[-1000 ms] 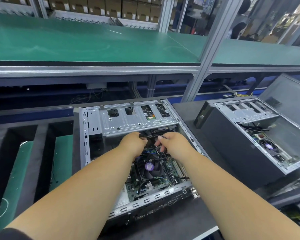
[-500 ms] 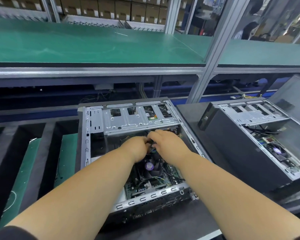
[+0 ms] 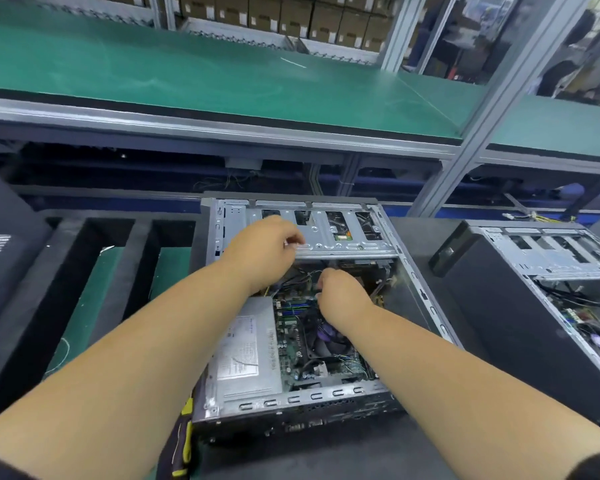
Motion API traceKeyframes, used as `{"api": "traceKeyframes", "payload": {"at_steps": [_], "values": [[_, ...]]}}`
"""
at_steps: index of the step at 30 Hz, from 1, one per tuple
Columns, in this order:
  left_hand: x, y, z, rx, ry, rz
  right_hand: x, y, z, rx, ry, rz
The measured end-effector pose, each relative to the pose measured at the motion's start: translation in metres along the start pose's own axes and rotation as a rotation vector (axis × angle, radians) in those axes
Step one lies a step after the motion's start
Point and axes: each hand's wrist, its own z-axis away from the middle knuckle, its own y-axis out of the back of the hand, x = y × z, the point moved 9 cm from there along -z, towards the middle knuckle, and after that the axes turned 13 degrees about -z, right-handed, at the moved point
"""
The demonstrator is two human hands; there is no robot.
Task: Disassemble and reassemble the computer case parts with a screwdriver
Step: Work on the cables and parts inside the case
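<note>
Head view looks down on a long green shelf (image 3: 194, 74) across the top, and below it a dark workbench (image 3: 326, 455). Lying open on the bench, dead centre, is the computer case (image 3: 409, 306), its inside facing up. To the right, well apart, sits a second open case (image 3: 499, 306). Inside the centre case, a grey power supply box (image 3: 246, 355) fills the near left, the circuit board (image 3: 291, 327) beside it. Both bare arms reach in. Left hand (image 3: 264, 251) hovers over the metal drive bracket (image 3: 329, 237), fingers curled, maybe pinching something small; can't tell what. Right hand (image 3: 340, 292) is curled down among the cables (image 3: 302, 275); its grip is hidden. A yellow-and-black screwdriver (image 3: 184, 441) lies at the case's near left corner, untouched.
</note>
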Motion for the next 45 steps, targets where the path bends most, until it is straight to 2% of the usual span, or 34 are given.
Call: {"api": "traceKeyframes", "payload": {"at_steps": [4, 8, 11, 15, 23, 33, 39, 45], "values": [[-0.012, -0.011, -0.003, 0.034, -0.027, -0.019, 0.004, -0.023, -0.019, -0.076, -0.085, 0.125], [-0.026, -0.020, -0.007, 0.018, 0.026, 0.126, 0.017, -0.028, -0.032, -0.161, -0.181, 0.285], [-0.032, -0.020, -0.009, 0.023, 0.062, 0.170, 0.023, -0.037, -0.039, -0.236, -0.162, 0.400], [-0.033, -0.020, -0.010, 0.021, 0.066, 0.165, 0.024, -0.043, -0.045, -0.248, -0.165, 0.445], [-0.036, -0.020, -0.013, 0.035, 0.065, 0.201, 0.048, -0.035, -0.050, -0.148, -0.228, 0.414], [-0.036, -0.021, -0.013, 0.025, 0.068, 0.187, 0.052, -0.036, -0.055, -0.163, -0.203, 0.440], [-0.035, -0.020, -0.013, 0.020, 0.071, 0.176, 0.057, -0.033, -0.057, -0.132, -0.221, 0.318], [-0.035, -0.021, -0.014, 0.017, 0.068, 0.174, 0.054, -0.037, -0.057, -0.175, -0.157, 0.379]]}}
